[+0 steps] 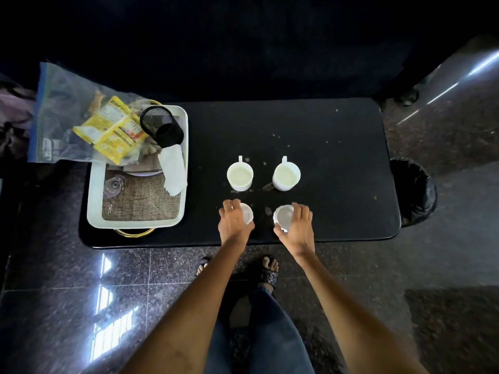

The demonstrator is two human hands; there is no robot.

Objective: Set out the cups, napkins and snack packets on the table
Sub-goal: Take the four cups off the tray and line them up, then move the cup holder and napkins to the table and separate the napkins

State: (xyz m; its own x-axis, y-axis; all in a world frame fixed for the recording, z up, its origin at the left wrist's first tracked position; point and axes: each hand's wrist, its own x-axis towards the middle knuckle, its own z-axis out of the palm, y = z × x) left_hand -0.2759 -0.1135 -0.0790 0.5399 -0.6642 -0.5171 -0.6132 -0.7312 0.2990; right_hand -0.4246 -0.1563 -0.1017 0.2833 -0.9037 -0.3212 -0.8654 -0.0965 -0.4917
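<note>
Two white handled cups stand side by side mid-table, a left cup and a right cup. Nearer me, my left hand grips a third white cup from above. A fourth white cup is held by my right hand; both cups rest on the black table. A white napkin lies in the white tray at the left. Yellow snack packets sit inside a clear plastic bag draped over the tray's far end.
A black mesh pen holder lies tilted in the tray, with a clear glass and a burlap mat. A black bin stands off the table's right end. Crumbs dot the tabletop. My feet are just below the near edge.
</note>
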